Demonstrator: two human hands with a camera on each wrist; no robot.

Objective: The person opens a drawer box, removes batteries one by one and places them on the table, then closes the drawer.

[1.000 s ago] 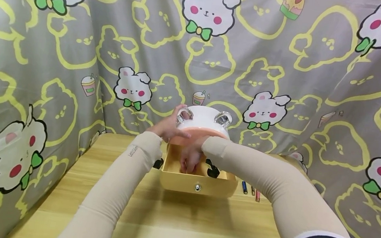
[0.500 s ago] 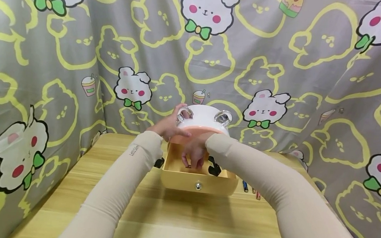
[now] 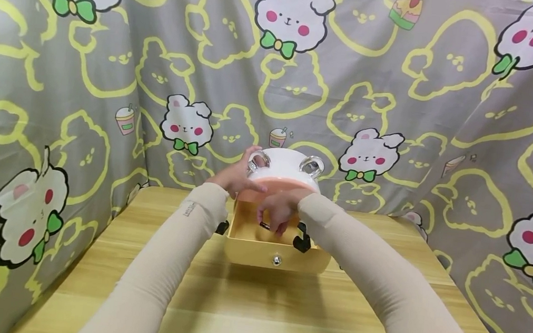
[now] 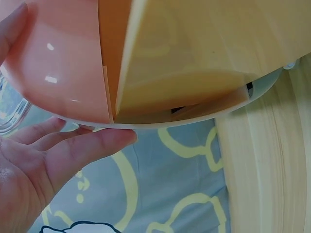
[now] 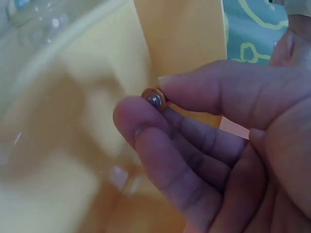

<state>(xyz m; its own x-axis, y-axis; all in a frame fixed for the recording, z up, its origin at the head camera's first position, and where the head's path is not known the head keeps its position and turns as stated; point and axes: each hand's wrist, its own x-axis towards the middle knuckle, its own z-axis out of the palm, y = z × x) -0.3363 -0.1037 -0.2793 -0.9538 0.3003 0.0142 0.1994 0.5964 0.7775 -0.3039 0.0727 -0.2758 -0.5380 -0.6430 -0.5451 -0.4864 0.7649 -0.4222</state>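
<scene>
A white drawer box (image 3: 283, 160) with a pink front and clear ear-shaped loops stands at the back of the table. Its yellow drawer (image 3: 249, 254), with a silver knob, is pulled out toward me. My left hand (image 3: 234, 178) grips the box's left side; in the left wrist view its thumb lies on the pink front and other fingers touch the white rim. Over the drawer's inside, my right hand (image 3: 279, 210) pinches a small dark battery (image 3: 265, 226) between thumb and fingertips. The right wrist view shows the battery's silver end with a copper-coloured ring.
The wooden table (image 3: 263, 314) stretches from the box toward me. A grey patterned curtain (image 3: 296, 100) hangs close behind the box and along both sides. My right sleeve (image 3: 358, 259) covers the table just right of the drawer.
My right hand has lifted from the drawer's bottom, moving up and slightly right with the battery now showing in its fingers. The right arm now hides the batteries on the table. The left hand stays put.
</scene>
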